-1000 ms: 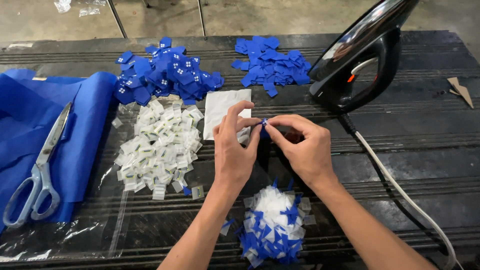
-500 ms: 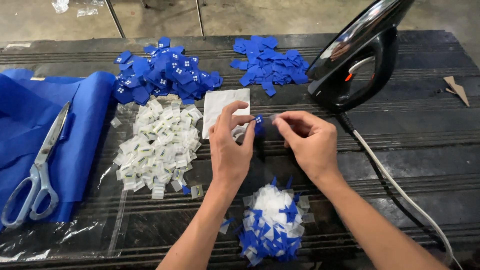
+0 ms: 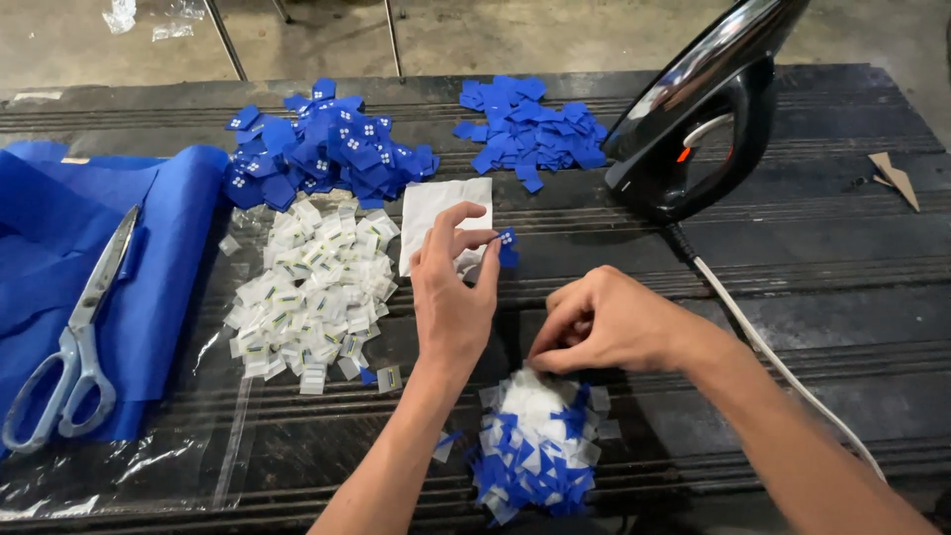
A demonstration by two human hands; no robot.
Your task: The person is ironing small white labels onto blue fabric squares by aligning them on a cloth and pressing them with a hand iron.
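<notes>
On a dark ribbed worktable [image 3: 812, 297] over concrete floor, the left hand [image 3: 451, 297] pinches a small blue fabric tag [image 3: 506, 241]; the right hand [image 3: 604, 322], fingers curled, picks at the near blue-and-white scrap pile [image 3: 535, 446].

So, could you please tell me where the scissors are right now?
In the head view, the scissors lie at the far left on the blue fabric, left of the pile of white tags.
</notes>
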